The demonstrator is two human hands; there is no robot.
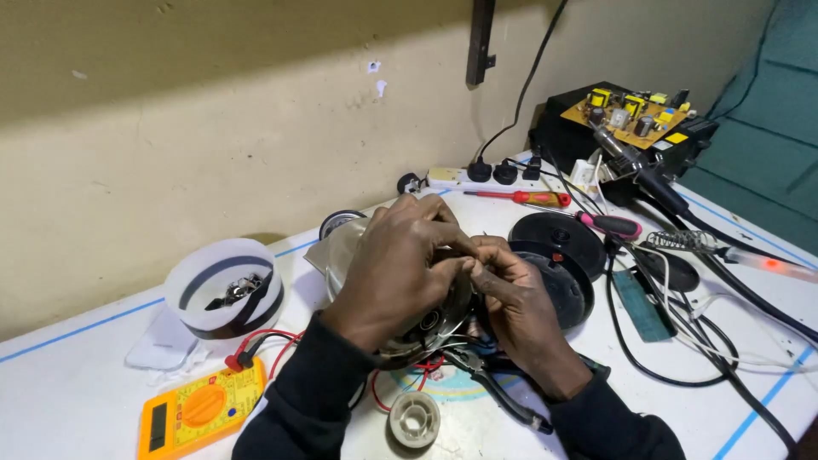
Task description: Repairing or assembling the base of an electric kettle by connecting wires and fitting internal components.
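My left hand (394, 268) lies over the top of a shiny metal kettle body (345, 255) tipped on the white table, fingers curled on it. My right hand (515, 302) meets it from the right, fingertips pinched on a small part at the kettle's underside; the part itself is hidden by the fingers. Red wires (426, 368) trail out below the hands. A black round kettle base (558, 241) lies just right of my right hand.
An orange multimeter (200, 409) lies front left, with a white cup of small parts (226, 294) behind it. Black pliers (503, 393) and a white round cap (414, 419) lie in front. Two screwdrivers (532, 198), a power strip (464, 177), a circuit board (630, 112) and cables crowd the right.
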